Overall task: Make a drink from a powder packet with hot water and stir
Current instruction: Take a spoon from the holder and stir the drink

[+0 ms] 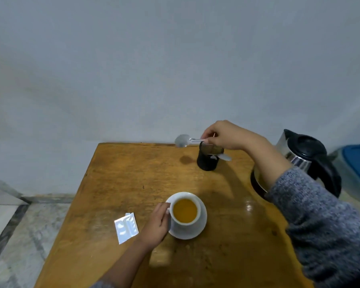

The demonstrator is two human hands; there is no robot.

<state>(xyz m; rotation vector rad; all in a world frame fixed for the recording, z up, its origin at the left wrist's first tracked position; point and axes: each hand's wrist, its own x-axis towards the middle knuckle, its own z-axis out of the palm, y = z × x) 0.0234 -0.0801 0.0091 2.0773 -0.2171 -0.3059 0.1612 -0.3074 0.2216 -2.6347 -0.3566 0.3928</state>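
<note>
A white cup (185,211) full of orange-brown drink stands on a white saucer (200,227) near the middle of the wooden table (116,183). My left hand (157,223) grips the cup by its handle side. My right hand (224,135) is at the far edge, above a black holder (207,161), pinching a metal spoon (183,140) by its handle, bowl pointing left. Another utensil's tip (224,156) sticks out of the holder. The torn silver powder packet (126,227) lies flat to the left of my left hand.
A steel electric kettle (299,154) with a black lid and handle stands at the table's right edge, partly behind my right forearm. A grey bin with a blue lid (357,171) is on the floor beyond it. A grey wall runs behind the table.
</note>
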